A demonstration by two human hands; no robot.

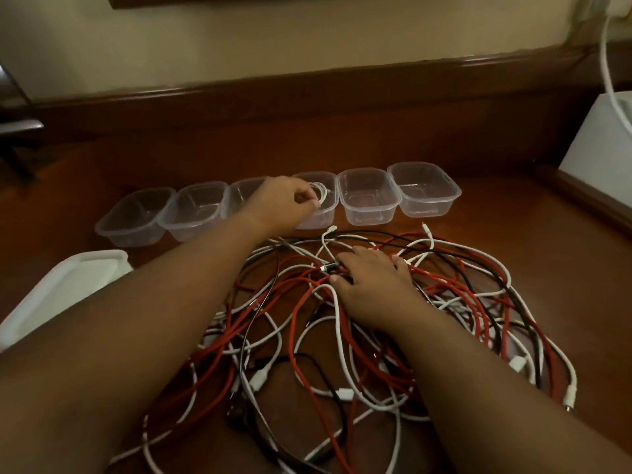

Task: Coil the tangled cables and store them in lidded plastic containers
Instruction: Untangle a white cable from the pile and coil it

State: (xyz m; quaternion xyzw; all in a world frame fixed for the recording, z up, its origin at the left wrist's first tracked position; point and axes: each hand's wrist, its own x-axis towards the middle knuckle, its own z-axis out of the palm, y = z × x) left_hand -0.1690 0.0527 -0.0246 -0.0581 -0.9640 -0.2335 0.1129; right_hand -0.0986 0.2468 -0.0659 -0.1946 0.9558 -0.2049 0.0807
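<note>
Cables (359, 336) in red, white and black lie in a loose tangle across the near and middle part of the polished dark wooden surface (513, 213), their round flexible cords looping over one another, with white plugs showing at several ends. At near left, a stack of white translucent lids (65, 285), rectangular with rounded corners, sits at the surface edge. The right hand (372, 285) rests palm down on the middle of the tangle, fingers (345, 260) spread and slightly bent over red and white cords; whether they grip any cord cannot be told. Farther off, six clear plastic containers (369, 196), rectangular with rounded corners and thin rims, stand lidless in a row from left to right, sides touching or nearly so. The left hand (280, 203) reaches over the third and fourth containers, its fingers curled round a small white coiled cable (321, 193) at the mouth of the fourth container. At far right stands a white box-like object (602, 148).
</note>
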